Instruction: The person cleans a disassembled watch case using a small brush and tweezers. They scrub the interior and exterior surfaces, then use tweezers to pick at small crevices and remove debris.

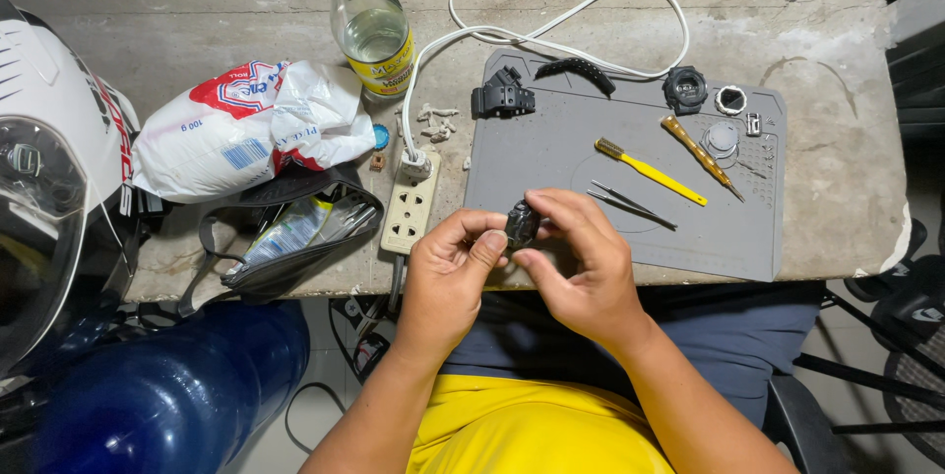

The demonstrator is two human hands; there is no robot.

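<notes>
A small dark watch part (521,224) is pinched between both hands above the near edge of the grey work mat (689,238). My left hand (448,272) grips it from the left with thumb and fingers. My right hand (581,262) closes over it from the right. On the mat lie tweezers (630,205), a yellow brush (650,172), a yellow-handled screwdriver (701,156), a black watch case (685,89), a black strap piece (576,70), another black strap piece (502,97) and small round parts (728,100).
A concrete table (837,159) holds a glass bottle (370,26), a white plastic bag (246,125), a dark pouch (295,233) and a power strip (410,208) with a white cable (551,41). A white helmet (49,169) and blue container (177,395) stand left.
</notes>
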